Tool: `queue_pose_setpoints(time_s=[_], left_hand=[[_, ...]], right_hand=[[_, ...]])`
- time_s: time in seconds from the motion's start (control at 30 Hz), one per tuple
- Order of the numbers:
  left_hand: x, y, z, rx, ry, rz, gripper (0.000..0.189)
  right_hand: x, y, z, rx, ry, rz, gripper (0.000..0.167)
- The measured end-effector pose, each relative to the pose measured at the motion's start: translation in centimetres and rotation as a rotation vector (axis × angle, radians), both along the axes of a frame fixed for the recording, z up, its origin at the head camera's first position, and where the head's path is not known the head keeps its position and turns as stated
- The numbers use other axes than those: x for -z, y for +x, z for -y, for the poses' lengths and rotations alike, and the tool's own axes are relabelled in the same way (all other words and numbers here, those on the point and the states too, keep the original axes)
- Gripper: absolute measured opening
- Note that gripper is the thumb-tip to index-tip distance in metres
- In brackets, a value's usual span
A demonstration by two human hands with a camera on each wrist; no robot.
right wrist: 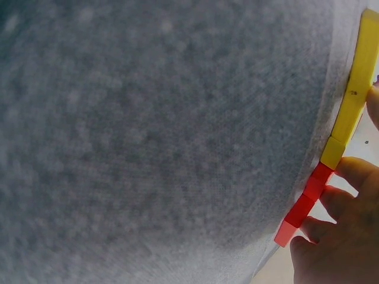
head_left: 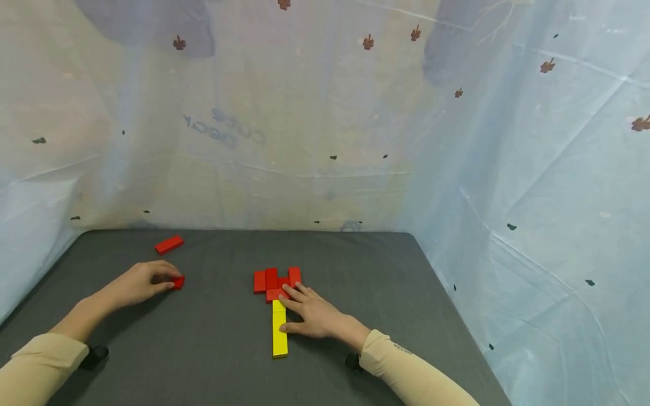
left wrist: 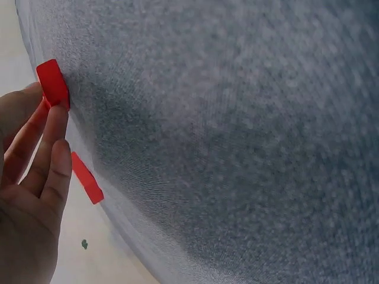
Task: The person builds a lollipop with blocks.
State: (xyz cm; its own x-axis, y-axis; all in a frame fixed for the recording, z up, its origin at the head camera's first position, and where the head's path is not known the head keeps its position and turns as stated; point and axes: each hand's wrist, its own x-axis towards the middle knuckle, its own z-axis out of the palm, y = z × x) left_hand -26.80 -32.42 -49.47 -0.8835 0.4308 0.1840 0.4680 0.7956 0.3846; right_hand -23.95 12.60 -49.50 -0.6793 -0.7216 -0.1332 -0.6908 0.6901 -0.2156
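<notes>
At the left of the table, my left hand pinches a small red block between thumb and fingertips; the left wrist view shows this red block standing out past the fingertips. Another red block lies just beyond that hand. My right hand is spread, fingertips resting on a cluster of red blocks and thumb at the side of a long yellow block. A short yellow block sits between the long one and the red cluster, in line. Fingers hide part of the cluster.
The blocks lie on a dark grey table. A pale plastic sheet with leaf marks hangs behind the table and along its right side. A black wrist strap shows below the left sleeve.
</notes>
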Motion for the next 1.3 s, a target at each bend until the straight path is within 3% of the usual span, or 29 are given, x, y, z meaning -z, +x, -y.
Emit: queue_pose_setpoints(time_s=[0.37,0.57,0.9,1.3], left_hand=[[0.3,-0.1,-0.7,-0.018,-0.017,-0.037,0.025],[-0.1,-0.2,-1.8,-0.030,0.007,-0.054,0.025],[-0.5,-0.9,-5.4,-0.025,0.093,-0.140,0.026],[-0.8,-2.7,-10.4,0.007,0.184,-0.139,0.027]], right_hand=[[-0.2,0.0,0.1,0.010,0.007,-0.001,0.074],[-0.2,0.1,0.1,0.019,0.011,0.000,0.074],[-0.1,0.1,0.0,0.012,0.001,0.001,0.074],[-0.2,0.2,0.0,0.011,-0.003,0.007,0.074]])
